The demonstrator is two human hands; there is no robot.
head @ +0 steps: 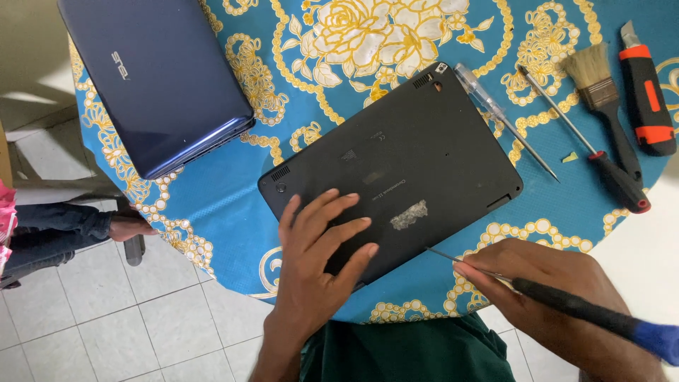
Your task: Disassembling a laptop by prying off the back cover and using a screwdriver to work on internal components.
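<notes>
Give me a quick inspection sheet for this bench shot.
Surface: round table under a blue floral cloth.
Job's things: black laptop lying base up; left hand flat on it; right hand holds a screwdriver, tip at the laptop's near edge.
Clutter: closed blue laptop, clear-handled screwdriver, red-tipped screwdriver, paintbrush, utility knife.
Grippers: bare hands only.
Cables: nothing seen.
Surroundings: tiled floor; another person's hand at the left.

left hand (318, 244): palm down, fingers spread flat, forearm rising from the lower edge | right hand (548, 297): curled closed around a thin shaft, pinched at thumb and forefinger, tip pointing away from the grip, toward the left hand
</notes>
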